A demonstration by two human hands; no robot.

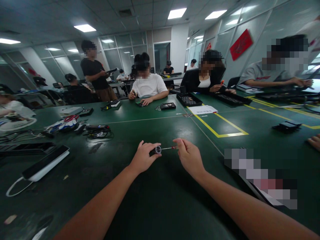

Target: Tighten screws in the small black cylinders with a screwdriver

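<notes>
Two hands, head view: both are raised over the green table, near each other, joined only by the things they hold.
Left hand: the left hand grips a small dark cylinder between thumb and fingers, its pale round end turned toward the camera.
Right hand: the right hand pinches a thin screwdriver by its red handle, the shaft pointing at the cylinder.
Cylinder: in the left fingertips, around the middle of the view, above the table.
Screwdriver tip: at the cylinder's rim; too small to tell whether it is inside, touching or just beside it.
Step in hand: most likely working the screwdriver at the cylinder's end.
Next move: seems to call for a firm left grip and the shaft lined up with the spot being worked; a slip could knock the tip off.
Table left: a white-sided power strip and a heap of black cables.
Table far side: a person in a white shirt, with a black drive nearby.
</notes>
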